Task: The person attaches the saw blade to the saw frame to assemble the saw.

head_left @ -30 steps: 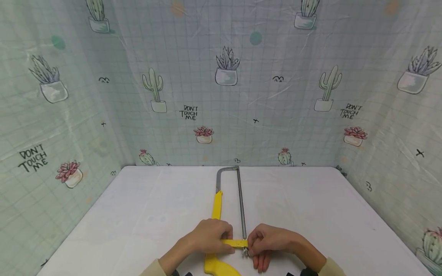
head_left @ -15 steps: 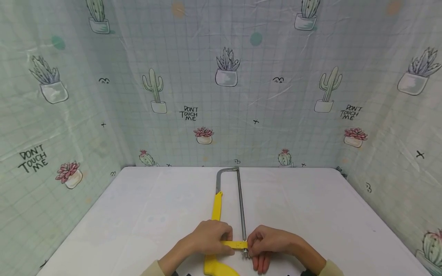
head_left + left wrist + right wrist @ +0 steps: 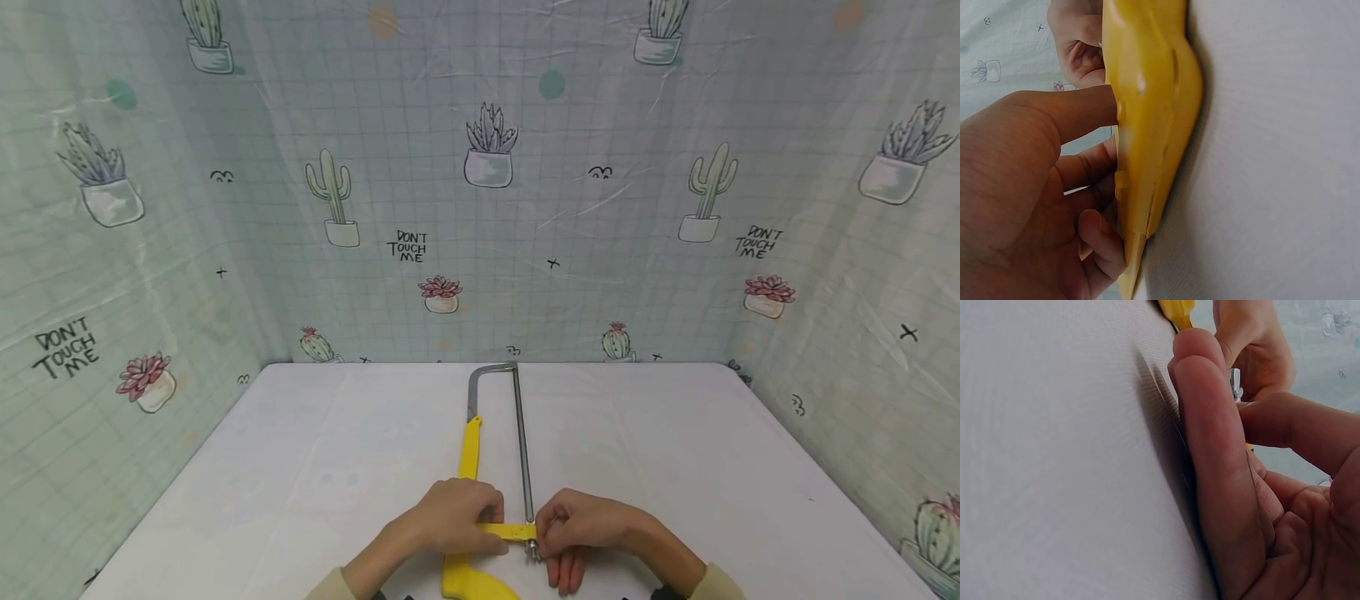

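Only the head view has shifted slightly since the earlier frame; both hands and the saw keep their positions, and any small turn of the metal nut is too fine to tell. Hacksaw [image 3: 469, 450] lies on the table [image 3: 675, 433], its long axis running from the far edge toward the near edge, handle [image 3: 480, 585] nearest the person. Left hand [image 3: 453, 510] grips the yellow crossbar [image 3: 512, 532], thumb on the near side, fingers on the far side. Governing relation: the metal nut [image 3: 533, 550] sits at the crossbar's right end, in line with the blade [image 3: 522, 450], just left of the right hand [image 3: 588, 521], which is the nearer hand. Right thumb and forefinger are narrowly spaced there; whether they pinch anything cannot be told.
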The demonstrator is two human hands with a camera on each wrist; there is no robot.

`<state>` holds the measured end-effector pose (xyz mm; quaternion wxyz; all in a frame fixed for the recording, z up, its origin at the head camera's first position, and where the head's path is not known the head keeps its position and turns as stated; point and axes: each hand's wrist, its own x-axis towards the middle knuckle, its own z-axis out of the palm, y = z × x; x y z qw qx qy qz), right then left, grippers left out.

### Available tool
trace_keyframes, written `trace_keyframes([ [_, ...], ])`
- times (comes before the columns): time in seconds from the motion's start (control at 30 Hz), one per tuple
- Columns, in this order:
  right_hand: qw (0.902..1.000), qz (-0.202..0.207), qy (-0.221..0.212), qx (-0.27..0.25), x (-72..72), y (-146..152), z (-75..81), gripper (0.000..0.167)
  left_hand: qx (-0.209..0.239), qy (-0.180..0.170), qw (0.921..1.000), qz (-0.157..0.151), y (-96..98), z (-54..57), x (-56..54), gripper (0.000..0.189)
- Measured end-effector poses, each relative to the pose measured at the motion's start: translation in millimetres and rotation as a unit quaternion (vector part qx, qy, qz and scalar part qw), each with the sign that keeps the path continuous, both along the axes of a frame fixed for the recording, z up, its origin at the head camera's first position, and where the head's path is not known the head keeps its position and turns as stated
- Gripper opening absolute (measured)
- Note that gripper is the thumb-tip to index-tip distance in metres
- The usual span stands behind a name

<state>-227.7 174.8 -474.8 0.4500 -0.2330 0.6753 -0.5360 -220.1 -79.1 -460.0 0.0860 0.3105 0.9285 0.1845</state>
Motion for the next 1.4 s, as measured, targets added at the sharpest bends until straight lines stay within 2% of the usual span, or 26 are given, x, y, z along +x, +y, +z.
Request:
trace_keyframes([
  [0.53,0.9999,-0.007,0.002,0.012,-0.1,-1.0,1.6,0.005,0.006,0.01,0.9999,-0.009,-0.9,0.7,-0.7,0.024],
  [0.73,0.9995,-0.018,0.017,0.017,1.2,-2.9,0.6,0.005,0.01,0.004,0.9999,-0.005,-1.0,0.3,-0.1,0.023],
  [0.97,0.9995,-0.017,0.023,0.012,1.2,-2.8,-2.1,0.005,0.013,-0.005,0.9999,0.0,-0.4,0.4,0.9,0.023],
  [1.4,0.9995,-0.018,0.025,0.005,2.5,-2.2,-2.0,0.006,0.008,0.006,0.9999,-0.004,0.0,0.2,1.3,0.023],
])
